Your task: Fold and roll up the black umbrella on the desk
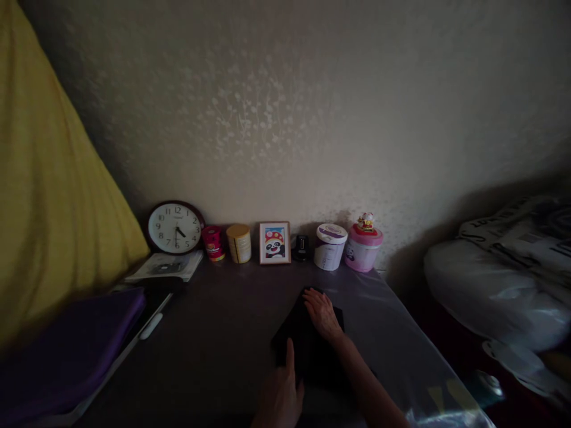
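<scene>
A piece of black cloth (307,339) lies on the dark table, its outline hard to follow in the dim light. My right hand (322,312) rests flat on the cloth's far part, fingers stretched out and lying close together. Nearer to me, my left hand (282,389) is at the cloth's near left side. Its index finger points forward over the fabric, with the thumb apart from it. The other fingers of that hand are hidden or lost in shadow.
Along the wall stand a clock (176,228), a red can (213,243), a yellow-lidded tub (239,244), a panda picture frame (274,260), a white tub (330,249) and a pink tub (362,252). A purple folded item (75,348) lies left. White bags (486,285) sit beyond the table's right edge.
</scene>
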A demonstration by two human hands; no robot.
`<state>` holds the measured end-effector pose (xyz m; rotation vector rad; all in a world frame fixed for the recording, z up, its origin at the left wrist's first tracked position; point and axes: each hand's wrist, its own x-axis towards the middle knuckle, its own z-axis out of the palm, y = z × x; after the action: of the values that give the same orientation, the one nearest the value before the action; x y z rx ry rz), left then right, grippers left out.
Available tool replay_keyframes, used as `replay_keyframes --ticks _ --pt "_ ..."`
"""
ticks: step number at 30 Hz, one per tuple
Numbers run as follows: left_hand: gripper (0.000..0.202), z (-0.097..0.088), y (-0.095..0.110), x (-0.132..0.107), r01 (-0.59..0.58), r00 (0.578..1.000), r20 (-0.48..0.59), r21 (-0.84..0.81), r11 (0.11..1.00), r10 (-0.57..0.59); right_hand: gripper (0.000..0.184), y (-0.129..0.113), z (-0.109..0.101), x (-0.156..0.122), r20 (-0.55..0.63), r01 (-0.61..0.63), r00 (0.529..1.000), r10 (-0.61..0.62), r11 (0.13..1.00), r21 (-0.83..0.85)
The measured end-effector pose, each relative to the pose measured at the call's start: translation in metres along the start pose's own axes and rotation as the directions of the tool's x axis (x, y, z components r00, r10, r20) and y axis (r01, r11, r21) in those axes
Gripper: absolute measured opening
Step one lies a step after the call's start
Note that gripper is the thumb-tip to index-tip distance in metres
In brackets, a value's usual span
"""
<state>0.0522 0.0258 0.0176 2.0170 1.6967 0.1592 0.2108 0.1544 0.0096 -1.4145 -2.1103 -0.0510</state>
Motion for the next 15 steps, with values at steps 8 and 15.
replay_keyframes --ticks 8,15 --pt "0.067 -0.006 0.004 -0.004 0.051 0.998 0.032 0.008 0.999 -0.051 0.032 -0.006 -0.012 0.009 -0.119 -0.161 0.981 0.153 0.985 -0.06" --pt "0.063 -0.005 0.003 -0.002 0.025 1.0 0.006 -0.017 1.0 -0.025 0.026 -0.047 -0.012 -0.015 0.12 0.086 0.987 -0.105 0.985 0.149"
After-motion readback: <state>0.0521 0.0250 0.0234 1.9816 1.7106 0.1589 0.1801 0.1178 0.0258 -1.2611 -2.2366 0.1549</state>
